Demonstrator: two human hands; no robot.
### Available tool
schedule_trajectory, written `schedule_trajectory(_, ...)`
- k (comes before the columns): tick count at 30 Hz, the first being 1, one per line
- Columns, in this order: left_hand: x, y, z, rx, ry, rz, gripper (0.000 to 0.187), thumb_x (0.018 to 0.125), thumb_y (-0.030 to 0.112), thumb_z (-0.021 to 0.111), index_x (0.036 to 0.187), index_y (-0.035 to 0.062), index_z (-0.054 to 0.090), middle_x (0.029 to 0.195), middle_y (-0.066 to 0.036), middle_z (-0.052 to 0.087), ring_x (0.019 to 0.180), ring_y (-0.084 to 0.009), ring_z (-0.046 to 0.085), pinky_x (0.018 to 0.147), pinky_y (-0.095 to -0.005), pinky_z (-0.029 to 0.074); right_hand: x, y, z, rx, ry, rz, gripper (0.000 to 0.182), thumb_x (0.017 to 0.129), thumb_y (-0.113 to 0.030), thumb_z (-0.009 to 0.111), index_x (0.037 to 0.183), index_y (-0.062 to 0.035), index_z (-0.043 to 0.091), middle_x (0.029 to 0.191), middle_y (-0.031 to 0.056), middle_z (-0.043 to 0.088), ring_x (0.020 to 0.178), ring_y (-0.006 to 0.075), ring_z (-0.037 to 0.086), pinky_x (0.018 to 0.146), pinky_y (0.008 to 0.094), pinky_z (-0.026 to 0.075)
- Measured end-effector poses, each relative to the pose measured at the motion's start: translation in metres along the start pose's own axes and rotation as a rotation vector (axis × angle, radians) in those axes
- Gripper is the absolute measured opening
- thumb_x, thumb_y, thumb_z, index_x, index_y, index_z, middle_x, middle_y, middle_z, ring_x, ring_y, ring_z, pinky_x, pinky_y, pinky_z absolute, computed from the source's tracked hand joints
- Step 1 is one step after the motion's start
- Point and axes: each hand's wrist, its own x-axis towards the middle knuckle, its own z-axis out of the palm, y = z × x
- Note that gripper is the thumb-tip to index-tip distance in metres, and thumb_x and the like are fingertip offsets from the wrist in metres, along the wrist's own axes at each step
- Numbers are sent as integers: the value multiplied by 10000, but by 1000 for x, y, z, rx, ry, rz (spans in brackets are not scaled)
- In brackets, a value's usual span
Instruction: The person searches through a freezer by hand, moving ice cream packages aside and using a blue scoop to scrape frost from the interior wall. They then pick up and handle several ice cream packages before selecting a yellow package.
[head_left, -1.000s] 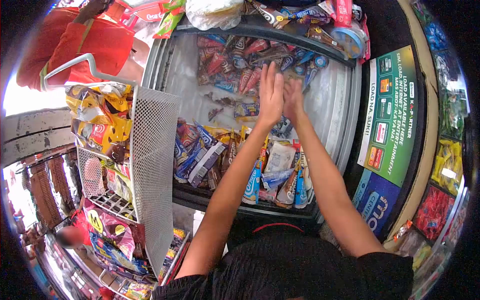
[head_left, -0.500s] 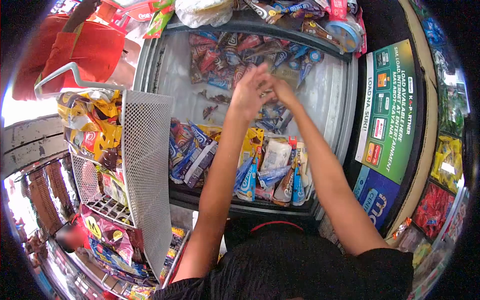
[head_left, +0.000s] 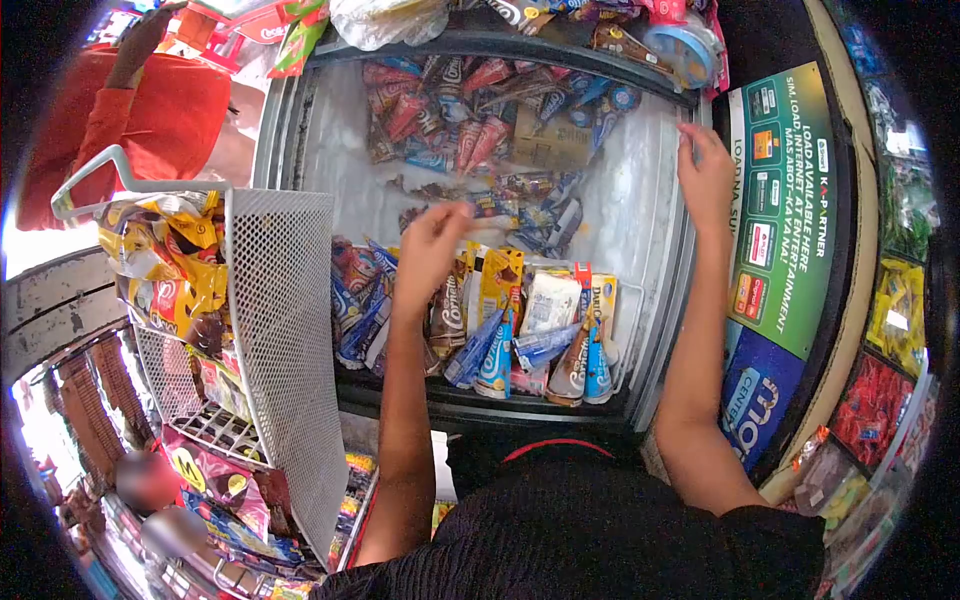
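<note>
My left hand [head_left: 435, 245] is over the left middle of an open chest freezer [head_left: 350, 150], above the near row of ice creams. Its fingers are partly bent and blurred, with nothing clearly held. At the freezer's right edge is my right hand [head_left: 706, 175], thumb and fingers apart, holding nothing. Blue Cornetto cones [head_left: 496, 362], a yellow pack [head_left: 495, 280] and a white pack [head_left: 552, 303] fill a near basket. Farther back lie red cone packs [head_left: 405, 115] and a brown box [head_left: 550, 138].
A white mesh rack [head_left: 285, 350] with snack packs stands on the left. Beyond it is a person in red [head_left: 170, 120]. Wrapped ice creams and a blue-lidded tub [head_left: 680, 55] lie on the far edge. A green poster [head_left: 785, 210] and hanging snacks [head_left: 890, 320] are at the right.
My hands have moved apart from their meeting over the freezer's middle. The left went left and nearer to me, the right went to the right edge. The view has shifted slightly.
</note>
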Motion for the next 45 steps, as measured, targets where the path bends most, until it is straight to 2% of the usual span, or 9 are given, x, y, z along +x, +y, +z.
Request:
schedule_trajectory(1,-1,-5,1,710,161,230,332,878,233,583,1078,-31,600,984,-101,659,880,-188,630,774,-300,460,-5,5,5,-16,9,-8,197,833,-82,526,985,-17,634,1030,171,621,961,337,594,840,379,462)
schedule_trajectory(2,2,-9,1,708,163,228,332,878,233,583,1078,-31,600,984,-101,659,880,-188,630,774,-300,460,-9,8,11,-17,7,-10,197,833,-82,526,985,-17,634,1030,171,621,961,337,594,840,379,462)
schedule_trajectory(4,10,-11,4,-18,127,-52,279,873,193,571,1057,-13,616,928,-113,667,854,-172,623,759,-294,464,-19,8,19,-83,111,-78,202,818,-62,532,987,-24,635,1040,160,619,1016,335,576,879,379,451)
schedule_trajectory(7,14,-13,5,271,129,73,252,871,164,561,1047,-6,620,904,-117,665,826,-166,617,750,-287,465,-21,6,23,-18,163,-77,195,804,-54,549,972,-29,644,1055,149,619,1055,321,566,920,366,433)
schedule_trajectory(17,28,-38,3,155,-3,11,243,872,161,553,1041,1,625,897,-112,668,800,-175,623,721,-296,479,-17,35,19,312,154,27,145,850,-41,543,895,25,664,971,140,659,978,230,615,874,306,454)
schedule_trajectory(19,29,-27,5,256,-72,-37,261,887,156,574,1075,-24,595,905,-32,636,820,-98,568,770,-245,456,-16,29,15,297,177,25,145,848,-44,544,883,27,666,958,141,661,956,229,621,864,301,457)
schedule_trajectory(30,34,0,33,116,-38,130,214,828,113,610,997,-14,636,812,-96,667,708,-108,600,652,-259,472,-17,26,15,189,165,56,152,808,-75,638,704,36,623,901,131,654,841,200,630,728,279,473)
schedule_trajectory(37,35,-17,14,214,-29,122,205,832,94,601,999,-21,628,798,-92,662,688,-107,591,648,-258,470,-12,10,13,196,256,11,80,744,-84,677,746,-11,644,826,102,646,829,235,626,752,311,480)
schedule_trajectory(45,55,-20,7,474,44,310,163,838,99,576,947,-6,636,737,-148,642,615,-210,615,584,-312,471,-17,35,17,194,145,67,236,789,-85,664,646,31,517,691,117,596,689,207,591,764,298,468)
